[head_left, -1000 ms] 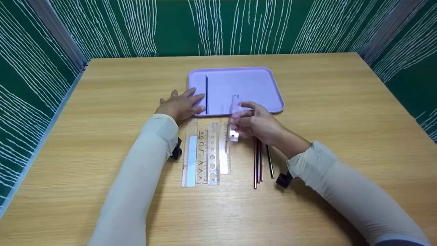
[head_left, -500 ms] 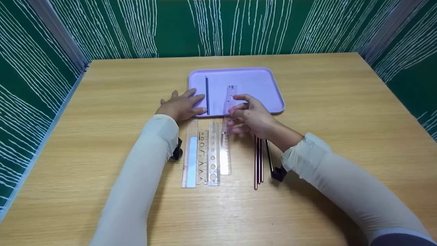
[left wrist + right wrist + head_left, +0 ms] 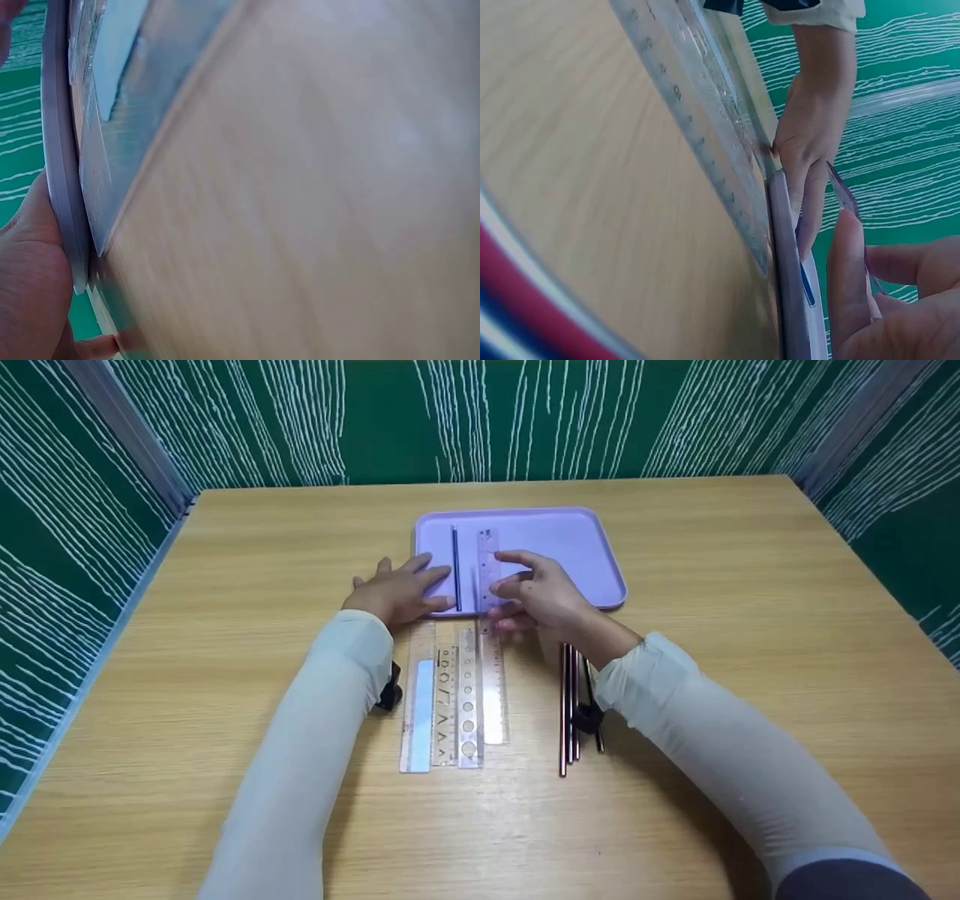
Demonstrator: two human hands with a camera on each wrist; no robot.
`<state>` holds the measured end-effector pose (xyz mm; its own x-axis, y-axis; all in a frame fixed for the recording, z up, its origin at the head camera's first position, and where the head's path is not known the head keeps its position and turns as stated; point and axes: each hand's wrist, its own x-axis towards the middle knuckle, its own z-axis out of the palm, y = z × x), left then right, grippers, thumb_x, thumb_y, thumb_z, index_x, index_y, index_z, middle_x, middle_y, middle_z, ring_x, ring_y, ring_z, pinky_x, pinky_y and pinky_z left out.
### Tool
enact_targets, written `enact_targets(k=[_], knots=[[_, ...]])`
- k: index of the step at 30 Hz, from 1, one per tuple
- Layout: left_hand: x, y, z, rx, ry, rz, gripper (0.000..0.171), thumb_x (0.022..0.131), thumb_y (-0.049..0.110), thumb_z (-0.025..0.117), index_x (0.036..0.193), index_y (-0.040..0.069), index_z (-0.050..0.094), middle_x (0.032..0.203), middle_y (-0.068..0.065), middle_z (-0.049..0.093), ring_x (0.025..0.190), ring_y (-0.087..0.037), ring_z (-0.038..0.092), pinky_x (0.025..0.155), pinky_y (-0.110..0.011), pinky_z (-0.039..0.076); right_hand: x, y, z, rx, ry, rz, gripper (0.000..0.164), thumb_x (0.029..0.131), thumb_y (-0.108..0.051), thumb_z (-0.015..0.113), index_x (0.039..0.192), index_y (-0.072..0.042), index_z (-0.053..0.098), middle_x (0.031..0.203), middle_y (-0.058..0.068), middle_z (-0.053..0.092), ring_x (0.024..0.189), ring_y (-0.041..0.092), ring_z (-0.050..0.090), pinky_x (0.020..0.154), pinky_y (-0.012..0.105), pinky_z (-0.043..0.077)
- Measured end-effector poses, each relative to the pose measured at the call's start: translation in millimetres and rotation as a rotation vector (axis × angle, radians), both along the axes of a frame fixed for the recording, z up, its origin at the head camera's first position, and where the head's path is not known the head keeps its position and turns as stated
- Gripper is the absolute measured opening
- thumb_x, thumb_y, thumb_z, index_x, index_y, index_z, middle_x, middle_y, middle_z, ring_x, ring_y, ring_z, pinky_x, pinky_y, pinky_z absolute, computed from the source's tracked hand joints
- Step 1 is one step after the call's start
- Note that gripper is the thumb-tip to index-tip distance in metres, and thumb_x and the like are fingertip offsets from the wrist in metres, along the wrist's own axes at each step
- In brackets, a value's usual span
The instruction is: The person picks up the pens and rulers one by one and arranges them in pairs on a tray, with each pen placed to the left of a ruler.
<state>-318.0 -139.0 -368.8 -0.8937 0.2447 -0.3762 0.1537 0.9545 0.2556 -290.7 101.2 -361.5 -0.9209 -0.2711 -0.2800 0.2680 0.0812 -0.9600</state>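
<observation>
My right hand (image 3: 551, 596) pinches a clear pinkish ruler (image 3: 488, 562) above the purple tray (image 3: 559, 540); in the right wrist view the ruler (image 3: 843, 189) shows edge-on between thumb and fingers. A dark pencil (image 3: 456, 566) lies in the tray's left part, to the left of that ruler. Fingers spread, my left hand (image 3: 397, 592) rests on the tray's front left corner, its fingertips close to the pencil. Several clear rulers lie side by side in front of the tray, among them one with a blue strip (image 3: 421, 712) and one with round holes (image 3: 469, 705).
Several dark, shiny pencils (image 3: 564, 720) lie on the wooden table (image 3: 712, 585) below my right wrist, partly hidden by it. Green walls with white streaks (image 3: 390, 427) stand behind the table and at both sides.
My right hand has carried the pinkish ruler left and away from me, from the tray's front edge to over the tray near the pencil. The left hand has stayed in place.
</observation>
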Motion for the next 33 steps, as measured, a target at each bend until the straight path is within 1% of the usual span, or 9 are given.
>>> enact_targets(k=[5,10,17,24,28,33], knots=[[-0.5,1,0.4,-0.006,0.007,-0.013,0.07,0.097,0.074,0.039,0.16,0.051,0.017,0.174,0.012,0.0,0.157,-0.048,-0.009,0.116,-0.082,0.002,-12.6,-4,1.4,0.053,0.018,-0.045,0.062,0.098,-0.004,0.064,0.153,-0.026,0.046,0.122,0.013,0.061,0.084,0.024,0.073,0.072,0.035,0.066],[-0.3,0,0.4,-0.009,0.002,-0.01,0.07,0.097,0.075,0.038,0.16,0.053,0.015,0.173,0.013,-0.002,0.157,-0.048,-0.009,0.115,-0.082,0.002,-24.1,-8,0.3,0.07,0.011,-0.052,0.059,0.099,-0.006,0.064,0.152,-0.027,0.047,0.124,0.01,0.06,0.089,0.024,0.072,0.075,0.035,0.065],[0.6,-1,-0.3,0.003,0.002,-0.008,0.07,0.097,0.075,0.039,0.159,0.053,0.017,0.173,0.013,-0.002,0.157,-0.047,-0.01,0.116,-0.081,0.001,-37.4,-14,-5.4,0.084,0.017,-0.06,0.059,0.1,-0.007,0.063,0.153,-0.027,0.045,0.124,0.01,0.059,0.088,0.023,0.072,0.076,0.036,0.065],[-0.6,-1,-0.9,-0.001,-0.003,-0.004,0.07,0.097,0.075,0.038,0.159,0.053,0.016,0.173,0.013,-0.002,0.157,-0.047,-0.01,0.115,-0.082,0.0,-47.6,-20,-12.6,0.163,0.027,-0.069,0.056,0.102,-0.01,0.06,0.152,-0.031,0.045,0.122,0.008,0.059,0.087,0.022,0.073,0.075,0.036,0.066],[-1.2,-1,-1.4,-0.009,0.005,-0.012,0.07,0.097,0.074,0.038,0.16,0.052,0.016,0.173,0.013,-0.002,0.157,-0.048,-0.009,0.115,-0.082,0.002,-51.9,-24,-16.8,0.204,0.031,-0.063,0.058,0.103,-0.008,0.06,0.153,-0.03,0.044,0.12,0.008,0.061,0.086,0.022,0.073,0.075,0.037,0.066],[-0.6,0,0.5,-0.008,0.0,-0.014,0.07,0.097,0.074,0.038,0.16,0.052,0.017,0.173,0.013,-0.002,0.157,-0.048,-0.008,0.116,-0.081,0.003,-51.9,-28,-17.7,0.272,0.039,-0.047,0.058,0.102,-0.004,0.059,0.153,-0.027,0.044,0.117,0.008,0.06,0.086,0.022,0.073,0.075,0.037,0.066]])
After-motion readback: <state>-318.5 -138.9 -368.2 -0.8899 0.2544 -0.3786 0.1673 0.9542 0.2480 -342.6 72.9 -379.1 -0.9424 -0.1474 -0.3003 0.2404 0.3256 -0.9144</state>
